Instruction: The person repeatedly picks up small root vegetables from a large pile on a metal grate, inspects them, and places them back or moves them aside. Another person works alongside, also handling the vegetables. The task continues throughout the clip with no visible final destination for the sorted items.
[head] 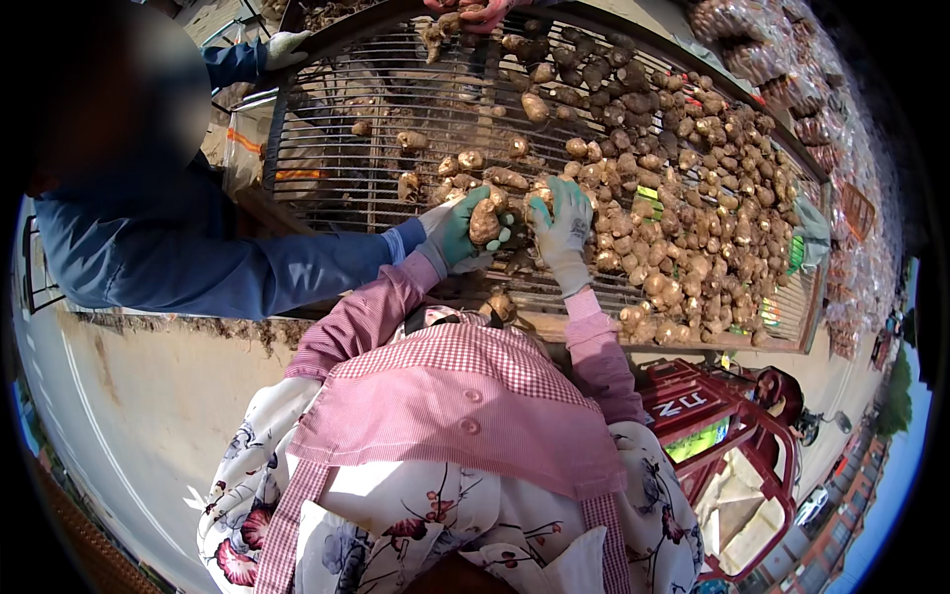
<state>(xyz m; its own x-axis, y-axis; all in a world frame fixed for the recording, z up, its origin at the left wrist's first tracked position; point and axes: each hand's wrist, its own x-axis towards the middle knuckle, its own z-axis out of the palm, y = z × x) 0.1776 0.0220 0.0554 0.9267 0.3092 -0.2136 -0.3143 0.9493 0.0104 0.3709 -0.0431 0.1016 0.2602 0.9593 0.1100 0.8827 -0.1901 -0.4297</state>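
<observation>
My left hand (464, 226), in a grey-and-green work glove, is closed around a brown taro corm (485, 222) over the slatted metal sorting rack (334, 160). To its right, my right hand (565, 223), gloved alike, reaches over the rack with its fingers on another corm (544, 194), partly hidden by the glove. Between and beyond my hands lie more loose corms (505, 177). A dense heap of corms (690, 223) covers the right part of the rack, with a few green packets (649, 202) among them.
A co-worker's blue sleeve (319, 260) reaches in from the left, its gloved hand against my left hand. Another gloved hand (286, 50) rests on the rack's far left corner. Pink-gloved hands (482, 15) are at the far edge. Filled bags (853, 260) and a red cargo tricycle (712, 416) stand right.
</observation>
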